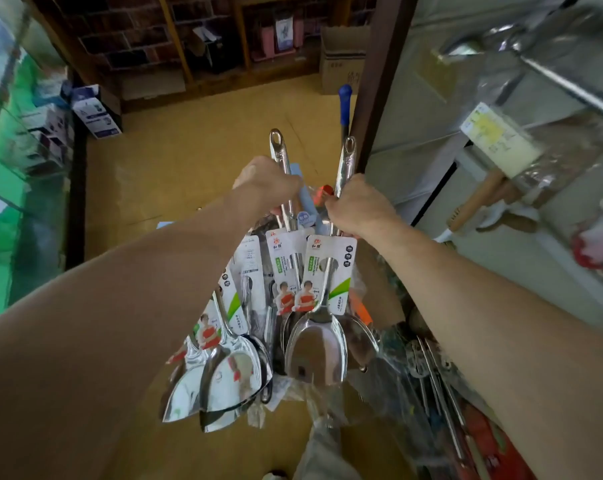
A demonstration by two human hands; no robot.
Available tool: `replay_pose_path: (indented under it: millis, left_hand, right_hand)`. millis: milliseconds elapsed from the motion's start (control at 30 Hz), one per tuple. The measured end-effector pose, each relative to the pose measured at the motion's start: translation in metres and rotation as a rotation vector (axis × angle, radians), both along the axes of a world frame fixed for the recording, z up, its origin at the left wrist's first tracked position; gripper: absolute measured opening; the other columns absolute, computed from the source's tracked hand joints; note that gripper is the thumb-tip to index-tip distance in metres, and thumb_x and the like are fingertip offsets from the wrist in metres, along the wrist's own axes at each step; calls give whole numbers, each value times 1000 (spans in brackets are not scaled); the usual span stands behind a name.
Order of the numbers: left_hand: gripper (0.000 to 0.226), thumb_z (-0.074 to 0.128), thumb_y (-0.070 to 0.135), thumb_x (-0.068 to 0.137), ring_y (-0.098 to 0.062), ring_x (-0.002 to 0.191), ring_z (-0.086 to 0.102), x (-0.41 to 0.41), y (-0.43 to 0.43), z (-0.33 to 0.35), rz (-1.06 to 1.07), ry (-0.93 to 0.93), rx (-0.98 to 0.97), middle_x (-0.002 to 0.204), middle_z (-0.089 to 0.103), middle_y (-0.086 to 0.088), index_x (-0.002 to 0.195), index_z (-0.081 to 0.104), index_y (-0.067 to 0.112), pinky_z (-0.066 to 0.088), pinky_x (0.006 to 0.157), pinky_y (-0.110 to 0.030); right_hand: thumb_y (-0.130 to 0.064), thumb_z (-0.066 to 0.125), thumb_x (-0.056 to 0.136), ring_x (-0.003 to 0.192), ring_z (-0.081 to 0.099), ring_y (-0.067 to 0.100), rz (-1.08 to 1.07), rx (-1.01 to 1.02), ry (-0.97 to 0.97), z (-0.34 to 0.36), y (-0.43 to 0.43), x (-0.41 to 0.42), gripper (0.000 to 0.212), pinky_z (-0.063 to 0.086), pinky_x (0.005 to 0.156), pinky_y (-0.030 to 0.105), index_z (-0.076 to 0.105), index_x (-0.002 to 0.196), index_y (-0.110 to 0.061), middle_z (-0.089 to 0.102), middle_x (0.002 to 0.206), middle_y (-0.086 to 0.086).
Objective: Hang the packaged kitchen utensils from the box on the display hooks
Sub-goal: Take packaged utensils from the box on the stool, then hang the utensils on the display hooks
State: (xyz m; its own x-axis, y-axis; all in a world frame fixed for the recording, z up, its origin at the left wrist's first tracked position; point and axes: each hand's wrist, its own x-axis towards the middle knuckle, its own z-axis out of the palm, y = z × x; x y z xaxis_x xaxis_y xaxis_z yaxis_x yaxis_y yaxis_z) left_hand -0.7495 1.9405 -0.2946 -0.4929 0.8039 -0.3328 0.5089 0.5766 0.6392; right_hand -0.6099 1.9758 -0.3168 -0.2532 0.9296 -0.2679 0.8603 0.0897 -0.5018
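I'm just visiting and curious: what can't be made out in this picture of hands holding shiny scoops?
Head view:
- Display hooks: the rack on the right is motion-blurred.
- Card print on the scoops: too small to read.
- Fingertips: mostly hidden behind the left hand and right hand, curled round the handles.

We list: tan floor [189, 150]; brick wall [120, 29] behind wooden shelf frames [175, 39]; cardboard carton [341, 60] at the far end; green glass cabinet [12, 168] at left; dark brown post [379, 81] at right.
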Motion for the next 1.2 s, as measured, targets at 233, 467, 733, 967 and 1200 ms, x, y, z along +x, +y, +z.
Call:
replay_pose_path:
  millis: [233, 467, 733, 967, 1200]
  left_hand:
    - [21, 55, 25, 86, -23, 75, 69, 34, -34, 44, -157, 51, 79, 82, 69, -10, 92, 64, 7, 55, 70, -33]
    - [15, 59, 26, 86, -24, 79, 64, 77, -73, 90, -388, 149, 176, 82, 65, -6, 73, 56, 19, 47, 64, -28]
    - [18, 72, 23, 81, -23, 82, 65, 127, -121, 125, -630, 222, 236, 86, 65, -6, 80, 59, 12, 50, 69, -33]
    - [22, 72, 19, 81, -23, 79, 63, 177, -156, 152, -792, 224, 293, 75, 61, -2, 71, 53, 18, 49, 68, -28]
    - [24, 75, 22, 79, -20, 75, 65, 248, -192, 153, -972, 320, 271, 89, 66, -8, 94, 63, 8, 56, 72, -32]
  right_hand:
    - [-32, 47, 93, 100, 63, 35, -64, 74, 22, 55, -40, 30, 40, 50, 88, 42, 37, 119, -3, 63, 113, 17]
    - [-28, 54, 87, 69, 69, 25, -35, 129, 12, 109, -105, 67, 22, 58, 71, 37, 60, 71, -14, 67, 68, 8]
    - [-17, 60, 82, 53, 61, 14, -188, 193, -81, 140, -173, 124, 10, 57, 61, 30, 67, 81, -10, 64, 63, 3]
    - [-17, 65, 81, 75, 68, 19, -345, 214, -108, 155, -228, 176, 16, 60, 71, 34, 67, 96, -11, 68, 79, 5]
    - [-15, 62, 83, 58, 57, 12, -505, 230, -153, 164, -288, 237, 6, 50, 54, 24, 58, 80, -15, 61, 68, 0]
